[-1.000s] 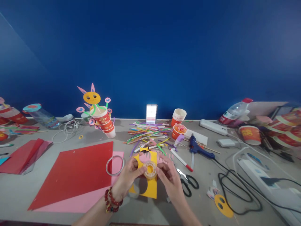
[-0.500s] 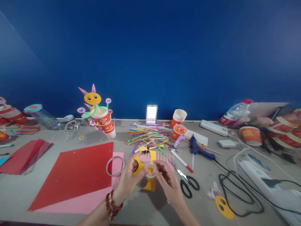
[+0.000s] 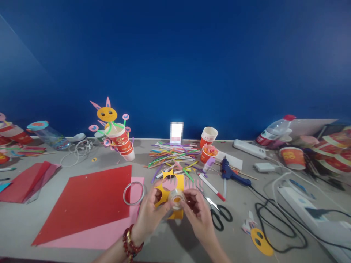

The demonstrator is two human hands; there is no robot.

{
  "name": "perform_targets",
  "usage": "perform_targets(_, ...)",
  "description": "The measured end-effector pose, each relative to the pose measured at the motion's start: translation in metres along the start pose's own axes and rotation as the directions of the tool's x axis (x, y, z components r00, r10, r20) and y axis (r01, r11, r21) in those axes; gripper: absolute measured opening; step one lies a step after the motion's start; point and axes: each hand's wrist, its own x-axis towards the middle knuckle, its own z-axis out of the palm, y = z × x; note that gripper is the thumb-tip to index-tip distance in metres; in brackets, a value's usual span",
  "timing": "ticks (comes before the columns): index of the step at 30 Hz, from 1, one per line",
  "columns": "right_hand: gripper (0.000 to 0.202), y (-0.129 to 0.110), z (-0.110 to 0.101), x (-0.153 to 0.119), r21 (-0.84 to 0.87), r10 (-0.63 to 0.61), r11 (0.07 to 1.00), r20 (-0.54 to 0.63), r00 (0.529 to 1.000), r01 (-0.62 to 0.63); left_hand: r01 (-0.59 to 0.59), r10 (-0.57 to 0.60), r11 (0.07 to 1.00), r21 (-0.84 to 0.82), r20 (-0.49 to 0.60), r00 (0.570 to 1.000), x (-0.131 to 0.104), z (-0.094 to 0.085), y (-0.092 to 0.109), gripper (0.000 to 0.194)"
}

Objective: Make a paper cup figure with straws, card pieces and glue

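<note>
here, lh (image 3: pixel 152 211) + rh (image 3: pixel 197 209) hold tape roll (image 3: pixel 177 193)

You can pass low over the flat red paper sheet (image 3: pixel 90 204) to your left. Straight ahead, a heap of thin multicoloured sticks (image 3: pixel 175 155) blocks you; rightward, you meet black-handled metal scissors (image 3: pixel 218 207), then a looped black cable (image 3: pixel 256 213).

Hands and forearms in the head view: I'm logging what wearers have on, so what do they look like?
The left hand is ungloved, with dark red beaded bracelets and a gold-coloured piece at the wrist. The right hand is ungloved, its wrist bare. No sleeves show.
</note>
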Motion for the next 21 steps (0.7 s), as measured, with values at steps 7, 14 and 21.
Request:
perform_targets(7,0.022,-0.007,0.003,0.002,0.058,0.005,0.998,-0.003,1.0,-0.004,0.003,-0.003,1.0,-0.012,0.021,1.0,0.004,-0.001,0.004,0.062)
perform_targets(14,0.027,-0.005,0.002,0.006,0.158,0.06,0.985,0.043,0.997,-0.066,0.136,-0.118,0.965,-0.225,0.089,0.989,0.012,-0.002,0.003,0.07)
perform_targets(21,0.038,-0.004,0.003,0.014,0.212,0.16,0.963,0.056,0.985,-0.169,0.327,-0.239,0.848,-0.417,0.25,0.938,0.014,-0.003,0.018,0.056)
